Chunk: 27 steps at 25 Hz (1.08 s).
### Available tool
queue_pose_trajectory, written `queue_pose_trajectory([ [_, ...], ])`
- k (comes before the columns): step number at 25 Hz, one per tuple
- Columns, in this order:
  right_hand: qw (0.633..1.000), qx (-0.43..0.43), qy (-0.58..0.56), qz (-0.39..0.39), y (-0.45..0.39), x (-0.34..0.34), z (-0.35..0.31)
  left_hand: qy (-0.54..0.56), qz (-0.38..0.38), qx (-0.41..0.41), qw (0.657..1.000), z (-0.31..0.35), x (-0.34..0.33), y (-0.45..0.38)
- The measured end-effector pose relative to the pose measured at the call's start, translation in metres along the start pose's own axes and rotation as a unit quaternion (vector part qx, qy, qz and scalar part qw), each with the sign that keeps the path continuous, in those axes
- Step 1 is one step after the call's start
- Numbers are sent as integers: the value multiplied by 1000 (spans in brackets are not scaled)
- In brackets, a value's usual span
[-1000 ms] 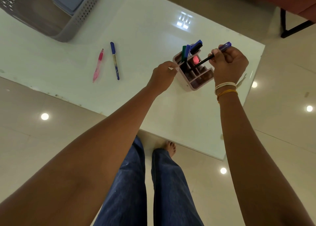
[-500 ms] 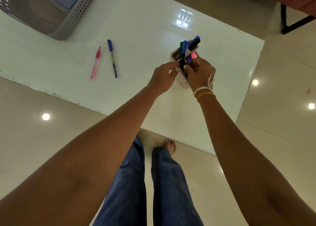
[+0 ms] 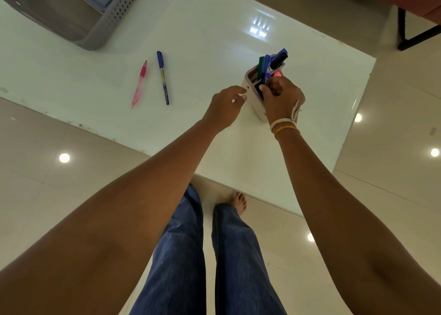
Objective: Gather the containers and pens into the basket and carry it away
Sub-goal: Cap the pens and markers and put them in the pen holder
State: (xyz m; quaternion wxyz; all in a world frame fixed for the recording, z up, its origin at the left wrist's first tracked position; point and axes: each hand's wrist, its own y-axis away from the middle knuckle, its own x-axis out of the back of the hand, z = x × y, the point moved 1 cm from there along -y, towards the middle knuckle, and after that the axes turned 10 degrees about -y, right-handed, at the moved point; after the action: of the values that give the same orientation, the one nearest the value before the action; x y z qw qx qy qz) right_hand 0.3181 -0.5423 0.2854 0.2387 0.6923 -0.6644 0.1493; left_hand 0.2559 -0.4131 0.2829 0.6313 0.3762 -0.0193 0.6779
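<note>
While the right hand (image 3: 281, 97) fingers pinch a dark purple-capped pen into the pale compartmented plastic pen holder (image 3: 256, 99), left hand (image 3: 226, 107) fingers steady its side, curled; pink pen (image 3: 139, 85) and blue pen (image 3: 163, 77) lie on the glossy white desk (image 3: 202, 40); next, judged: collect them, load grey perforated basket (image 3: 114, 11)

Glossy white table (image 3: 214, 40): grey basket (image 3: 114, 16), pink pen (image 3: 139, 84), blue pen (image 3: 163, 78), pen holder (image 3: 253, 95).

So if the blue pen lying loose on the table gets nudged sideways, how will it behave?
The blue pen looks slim and round, lying flat on the glossy table, so it would probably roll or skid easily. It seems rigid and light. The pink pen lies close beside it and might get knocked.
</note>
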Motion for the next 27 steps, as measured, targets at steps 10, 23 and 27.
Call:
queue_pose_trajectory([
  [10, 1000, -9, 8, -22, -2, -11, 5, -7, 5, -1, 1000, -8, 4, -4],
  [23, 996, 86, -26, -20, 31, -119, -55, -29, 90, 86, 992, -81, 78, 1],
  [27, 984, 12, 47, -171, 26, -199, -68, -65, 129, 159, 977, -127, 115, -8],
])
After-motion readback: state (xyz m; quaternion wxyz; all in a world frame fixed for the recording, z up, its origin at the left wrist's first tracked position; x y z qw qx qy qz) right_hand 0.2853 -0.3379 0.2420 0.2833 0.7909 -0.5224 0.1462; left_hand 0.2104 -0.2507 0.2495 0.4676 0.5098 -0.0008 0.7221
